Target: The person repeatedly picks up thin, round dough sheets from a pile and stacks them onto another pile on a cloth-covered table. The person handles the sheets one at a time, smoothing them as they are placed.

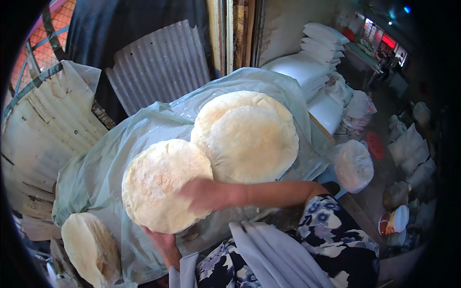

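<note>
A round flatbread [158,180] with a browned patch lies before me on a table spread with translucent green plastic sheeting [144,126]. My left hand [160,237] grips its near edge, the fingers hidden beneath the bread. Blurred by motion, my right hand [203,194] is over the right part of the same bread; whether it touches the surface cannot be made out. Just beyond, to the right, large pale flatbreads [252,144] overlap in a pile. At the lower left, a stack of flatbreads [86,248] stands tilted at the table's edge.
Corrugated metal sheets [162,61] lean behind the table, with another rusty panel [47,136] at left. Full white sacks [320,46] are piled at the back right. A clear plastic bag [354,165], a red stool [375,145] and a white-lidded tub [398,219] stand along the right side.
</note>
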The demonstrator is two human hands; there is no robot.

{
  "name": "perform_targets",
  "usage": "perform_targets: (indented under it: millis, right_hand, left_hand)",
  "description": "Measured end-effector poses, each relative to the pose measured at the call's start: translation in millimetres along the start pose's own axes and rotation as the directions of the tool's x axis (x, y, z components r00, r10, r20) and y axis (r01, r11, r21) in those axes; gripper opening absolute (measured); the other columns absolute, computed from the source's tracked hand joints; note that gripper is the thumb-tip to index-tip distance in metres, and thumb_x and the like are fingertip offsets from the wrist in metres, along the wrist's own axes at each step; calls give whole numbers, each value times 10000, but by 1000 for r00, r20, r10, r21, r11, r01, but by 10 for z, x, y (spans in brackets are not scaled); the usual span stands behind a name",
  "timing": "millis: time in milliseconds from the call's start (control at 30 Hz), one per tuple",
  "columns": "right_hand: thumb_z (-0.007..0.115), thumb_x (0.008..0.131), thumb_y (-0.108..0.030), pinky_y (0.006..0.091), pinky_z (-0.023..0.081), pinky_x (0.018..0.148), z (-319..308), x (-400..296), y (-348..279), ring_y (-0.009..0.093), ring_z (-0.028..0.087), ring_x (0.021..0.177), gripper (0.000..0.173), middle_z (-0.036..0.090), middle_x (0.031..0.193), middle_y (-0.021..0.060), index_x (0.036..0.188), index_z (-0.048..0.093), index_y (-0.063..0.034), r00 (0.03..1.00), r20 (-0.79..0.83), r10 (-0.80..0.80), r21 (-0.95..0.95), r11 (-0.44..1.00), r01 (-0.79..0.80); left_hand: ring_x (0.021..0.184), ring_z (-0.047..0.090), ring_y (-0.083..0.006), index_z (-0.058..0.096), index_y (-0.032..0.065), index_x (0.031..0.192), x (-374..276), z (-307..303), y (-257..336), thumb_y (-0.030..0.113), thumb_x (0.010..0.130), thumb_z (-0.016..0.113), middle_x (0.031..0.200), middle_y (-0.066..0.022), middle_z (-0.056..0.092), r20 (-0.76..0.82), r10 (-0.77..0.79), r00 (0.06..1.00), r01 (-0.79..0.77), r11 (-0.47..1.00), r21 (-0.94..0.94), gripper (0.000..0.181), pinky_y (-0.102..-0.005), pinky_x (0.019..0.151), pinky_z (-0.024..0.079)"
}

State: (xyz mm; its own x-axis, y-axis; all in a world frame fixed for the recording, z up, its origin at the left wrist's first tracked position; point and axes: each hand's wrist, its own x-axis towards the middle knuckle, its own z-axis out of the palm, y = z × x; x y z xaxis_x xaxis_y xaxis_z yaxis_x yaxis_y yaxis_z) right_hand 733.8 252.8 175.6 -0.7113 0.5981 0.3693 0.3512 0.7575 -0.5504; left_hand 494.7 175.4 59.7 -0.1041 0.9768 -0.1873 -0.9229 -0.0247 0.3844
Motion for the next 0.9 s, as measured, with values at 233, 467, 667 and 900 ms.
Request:
perform_targets:
  millis: [233, 467, 667, 900]
  right_hand:
    - [674, 686, -301, 428, 454, 856, -1530, -1655, 2479, 320, 573, 977, 398, 608, 997, 165, 987, 595, -53, 452, -647, 614, -266, 374, -888]
    - [724, 627, -278, 370, 488, 793, -1972, -2245, 2911, 265, 607, 925, 493, 612, 996, 159, 1028, 599, -19, 268, -417, 868, 45, 315, -948]
    - [725, 561, -69, 371, 497, 616, -2065, -2058, 2899, 246, 620, 722, 484, 615, 846, 126, 1019, 593, 13, 215, -201, 956, 764, 291, -577]
    - [687, 553, 7, 388, 495, 667, -2278, -1387, 2319, 276, 628, 792, 497, 629, 868, 134, 1040, 606, -51, 304, -126, 944, 42, 312, -949]
  left_hand:
    - [1205, 455, -302, 398, -2, 1307, 18, -475, -30, 311, 946, 421, 1330, -142, 456, -151, -32, 988, 74, 956, 284, 479, -454, 1019, 364]
    - [1201, 447, -319, 373, 2, 1319, 78, -646, -28, 284, 943, 414, 1330, -150, 442, -50, -13, 999, 32, 919, 392, 471, -483, 1013, 367]
    - [1206, 443, -332, 363, -10, 1315, 29, -938, 80, 201, 933, 397, 1323, -163, 443, 69, 80, 994, -104, 643, 759, 438, -490, 1017, 361]
    - [1194, 452, -336, 364, -21, 1308, 9, -871, -13, 198, 927, 411, 1312, -168, 449, 8, 104, 995, -90, 821, 563, 442, -488, 1010, 373]
